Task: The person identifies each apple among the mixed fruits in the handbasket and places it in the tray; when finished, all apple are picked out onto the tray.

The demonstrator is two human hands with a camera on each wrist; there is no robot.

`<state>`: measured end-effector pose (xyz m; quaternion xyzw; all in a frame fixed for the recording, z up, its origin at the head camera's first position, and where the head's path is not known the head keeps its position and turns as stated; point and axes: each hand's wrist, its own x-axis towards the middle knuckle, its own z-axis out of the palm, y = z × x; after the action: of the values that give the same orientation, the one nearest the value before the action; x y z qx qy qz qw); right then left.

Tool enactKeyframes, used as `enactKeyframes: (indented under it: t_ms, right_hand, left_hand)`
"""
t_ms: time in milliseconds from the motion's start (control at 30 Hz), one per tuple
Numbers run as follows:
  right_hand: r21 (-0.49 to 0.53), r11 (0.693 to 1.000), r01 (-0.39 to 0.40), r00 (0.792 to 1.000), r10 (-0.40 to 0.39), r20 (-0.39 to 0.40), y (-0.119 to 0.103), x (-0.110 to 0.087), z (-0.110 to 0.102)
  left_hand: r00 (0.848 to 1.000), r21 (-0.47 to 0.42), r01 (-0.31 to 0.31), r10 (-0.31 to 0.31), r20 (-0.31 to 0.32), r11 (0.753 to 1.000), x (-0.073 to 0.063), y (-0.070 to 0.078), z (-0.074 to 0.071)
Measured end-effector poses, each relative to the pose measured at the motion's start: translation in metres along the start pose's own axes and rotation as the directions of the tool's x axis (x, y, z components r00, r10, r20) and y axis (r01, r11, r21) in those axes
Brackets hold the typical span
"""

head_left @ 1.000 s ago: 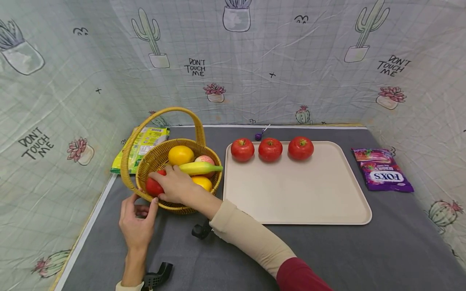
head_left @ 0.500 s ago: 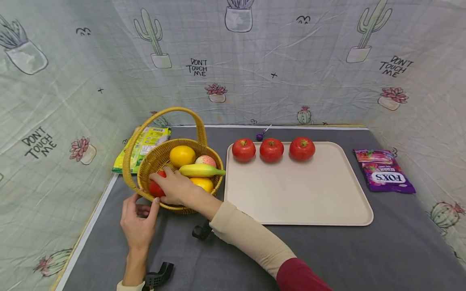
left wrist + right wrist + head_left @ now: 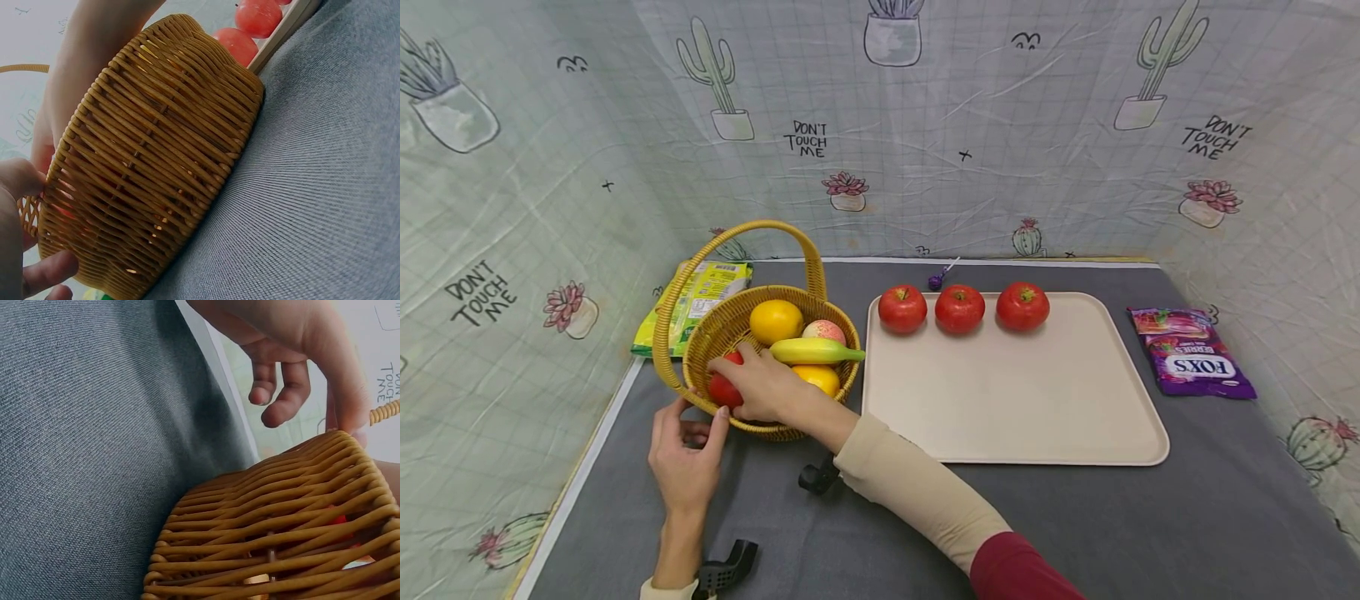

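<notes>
A yellow wicker basket point(image 3: 700, 350) with a tall handle stands at the left of the table. My left hand point(image 3: 685, 462) pinches its near left rim, thumb inside the edge; the left wrist view shows the basket's woven side close up. Inside the basket my right hand point(image 3: 767, 387) holds a red apple point(image 3: 724, 390), fingers over its far side, part of it hidden by the hand. Also in the basket lie an orange-yellow fruit point(image 3: 776, 322), a pinkish peach point(image 3: 825, 331), a banana point(image 3: 812, 351) and another yellow fruit point(image 3: 820, 379).
Right of the basket lies a beige tray point(image 3: 1000, 400), with three red apples point(image 3: 959, 309) in a row along its far edge. A purple lollipop point(image 3: 936, 282) lies behind it. A purple candy bag point(image 3: 1192, 354) is at the right; a green-yellow packet point(image 3: 707, 292) is behind the basket.
The red apple under my right hand has shifted slightly to the right inside the basket. My left hand keeps its pinch on the rim; the camera view has moved a little.
</notes>
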<state>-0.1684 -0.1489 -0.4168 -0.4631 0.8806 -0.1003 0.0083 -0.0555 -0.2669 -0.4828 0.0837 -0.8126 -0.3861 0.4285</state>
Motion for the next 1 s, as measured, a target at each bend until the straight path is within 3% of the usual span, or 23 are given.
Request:
enactKeyframes:
  t_ms: [167,467,533,767,1000]
  right_hand:
    - [-0.014,0.999,0.036,0.998,-0.036,-0.042,0.0,-0.003,-0.005]
    - [0.051,0.997,0.055,0.997,-0.052,-0.064,0.001,-0.012,-0.019]
    - [0.09,0.995,0.046,0.997,-0.04,-0.066,0.001,-0.014,-0.024]
    - [0.207,0.978,0.021,0.997,-0.005,-0.079,0.004,-0.025,-0.037]
    - [0.267,0.963,0.044,0.991,-0.008,-0.133,0.011,-0.039,-0.046]
  left_hand:
    - [0.999,-0.021,-0.018,0.017,-0.032,1.0,0.0,0.003,0.001]
    - [0.997,-0.073,-0.051,0.047,-0.059,0.996,0.005,0.037,-0.002]
    - [0.997,-0.072,-0.052,0.048,-0.061,0.996,0.004,0.035,-0.002]
    - [0.999,-0.018,-0.033,0.033,-0.044,0.999,0.001,0.006,0.002]
    - [0.999,-0.025,-0.039,0.038,-0.031,0.999,0.0,0.004,0.002]
